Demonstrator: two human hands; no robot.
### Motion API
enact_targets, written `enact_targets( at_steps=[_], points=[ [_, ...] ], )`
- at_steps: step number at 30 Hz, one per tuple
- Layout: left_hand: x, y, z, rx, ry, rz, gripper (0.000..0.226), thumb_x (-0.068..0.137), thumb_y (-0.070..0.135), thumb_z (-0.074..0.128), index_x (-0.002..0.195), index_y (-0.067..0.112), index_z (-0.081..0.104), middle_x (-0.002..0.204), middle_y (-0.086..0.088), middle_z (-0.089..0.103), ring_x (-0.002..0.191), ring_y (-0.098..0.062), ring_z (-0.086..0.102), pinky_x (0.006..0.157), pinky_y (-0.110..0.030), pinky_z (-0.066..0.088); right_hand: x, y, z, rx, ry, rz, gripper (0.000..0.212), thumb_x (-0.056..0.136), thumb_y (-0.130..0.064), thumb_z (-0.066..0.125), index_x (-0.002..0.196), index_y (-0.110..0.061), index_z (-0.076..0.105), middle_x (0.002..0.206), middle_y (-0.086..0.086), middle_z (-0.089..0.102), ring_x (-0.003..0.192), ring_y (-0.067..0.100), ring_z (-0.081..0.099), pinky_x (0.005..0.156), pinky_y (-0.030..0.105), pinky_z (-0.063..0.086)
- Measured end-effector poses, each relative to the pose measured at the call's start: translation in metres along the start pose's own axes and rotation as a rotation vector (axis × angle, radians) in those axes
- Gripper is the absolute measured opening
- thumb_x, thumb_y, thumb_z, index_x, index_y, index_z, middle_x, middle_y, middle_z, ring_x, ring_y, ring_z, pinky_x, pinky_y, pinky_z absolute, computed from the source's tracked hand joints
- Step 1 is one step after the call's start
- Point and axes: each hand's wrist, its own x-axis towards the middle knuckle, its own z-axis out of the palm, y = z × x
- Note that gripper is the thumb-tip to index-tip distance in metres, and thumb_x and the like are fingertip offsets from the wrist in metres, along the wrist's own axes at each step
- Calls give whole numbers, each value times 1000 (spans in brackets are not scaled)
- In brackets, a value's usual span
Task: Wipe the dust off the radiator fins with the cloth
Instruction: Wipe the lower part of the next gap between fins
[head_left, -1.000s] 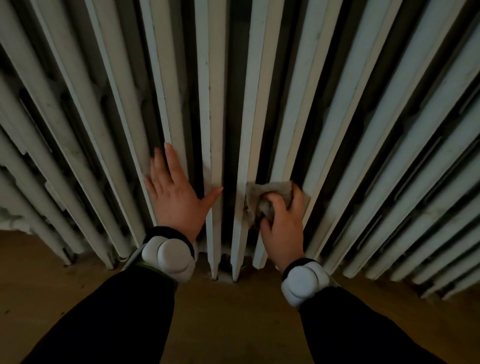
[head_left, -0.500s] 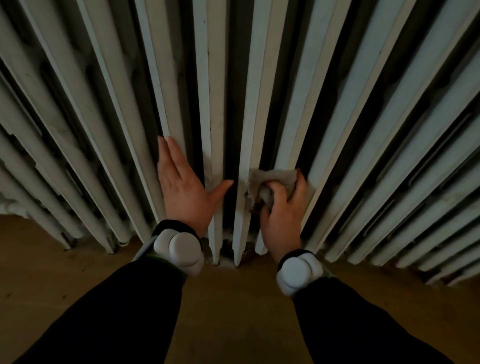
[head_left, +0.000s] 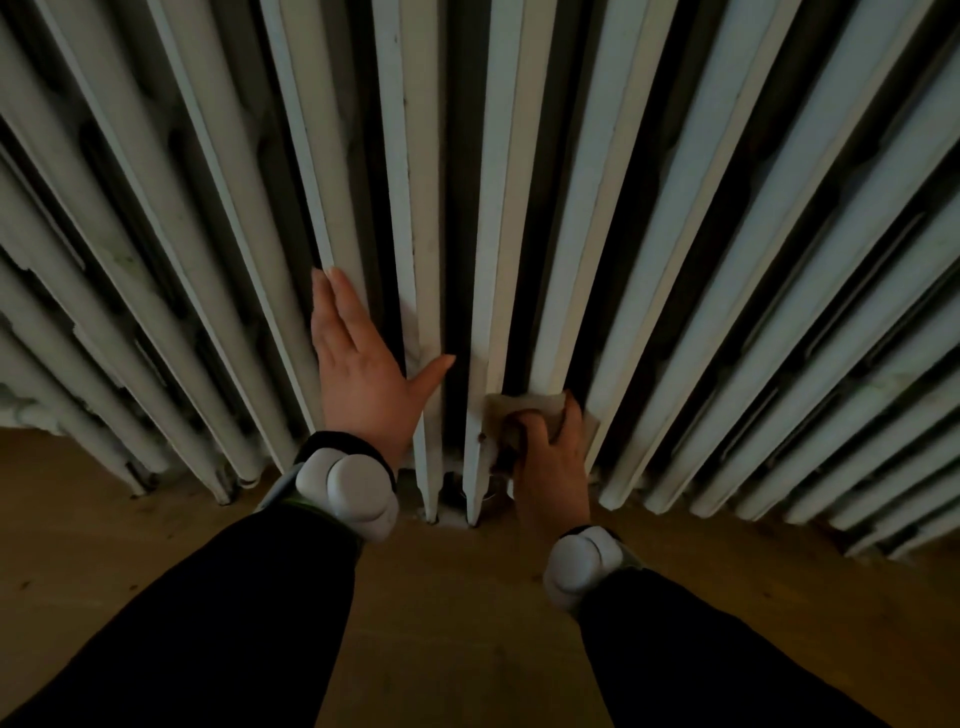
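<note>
- Since the earlier frames, in the head view, the right hand (head_left: 550, 467) is sliding the cloth (head_left: 524, 408) down, so it is now nearer to the foot of its fin; the left hand (head_left: 358, 374) is staying at almost the same place.
- The cloth is lying bunched against the lower part of the radiator fins (head_left: 498, 208), just right of the middle, and it is touching two neighbouring fins at once.
- The right fingers (head_left: 571, 421) are curling around the cloth and clamping it, with the thumb on top. I think this grip is keeping the cloth pressed on the metal during the stroke.
- The left fingers (head_left: 332, 301) are lying straight and together, flat on a fin to the left, with the thumb spreading to the next fin. This hand is holding nothing; probably it is only steadying the body while the person is leaning over.
- Both arms, in dark sleeves (head_left: 260, 623), are reaching over the wooden floor (head_left: 467, 623), and each wrist is carrying a white device (head_left: 345, 486).
- The stroke seems to be finishing low, where pale dust is showing around the feet; many fins on both sides are probably still waiting.
</note>
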Motion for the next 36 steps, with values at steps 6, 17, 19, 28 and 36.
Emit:
enact_targets(
  at_steps=[6, 17, 19, 28, 36],
  points=[
    [-1, -9, -8, 81, 18, 16, 112, 76, 53, 70, 151, 9, 1, 158, -18, 2, 145, -33, 2, 118, -44, 7, -6, -4, -14, 2, 57, -31, 39, 87, -2, 55, 122, -19, 54, 155, 19, 13, 141, 43, 16, 108, 50, 32],
    [-10, -18, 4, 194, -11, -84, 117, 73, 66, 63, 151, 11, -3, 158, -19, -5, 145, -36, -6, 116, -54, 0, 4, -16, -12, 93, 121, 15, 44, 87, 0, 58, 126, -18, 55, 154, 22, 12, 143, 39, 9, 113, 41, 5],
    [-11, -18, 7, 194, -24, -97, 120, 71, 67, 64, 151, 11, -6, 158, -17, -6, 145, -36, -7, 116, -54, 0, -4, -7, -1, 60, 40, 41, 48, 84, 5, 58, 126, -19, 54, 154, 23, 11, 143, 42, 8, 111, 42, 7],
    [-9, -19, 15, 146, -44, -125, 125, 72, 62, 67, 148, 8, -16, 154, -19, 17, 143, -40, -12, 114, -60, 2, -12, -4, 14, -45, -91, 106, 54, 89, -1, 55, 137, -22, 42, 156, 22, 1, 144, 41, -6, 106, 37, 2],
    [-9, -16, 8, 152, -76, -133, 126, 72, 62, 67, 148, 9, -19, 154, -19, 17, 143, -38, -14, 114, -60, 1, -17, 2, 18, -101, -213, 153, 49, 93, -5, 49, 136, -26, 37, 155, 19, 0, 144, 41, 3, 110, 47, 35]
  ],
)
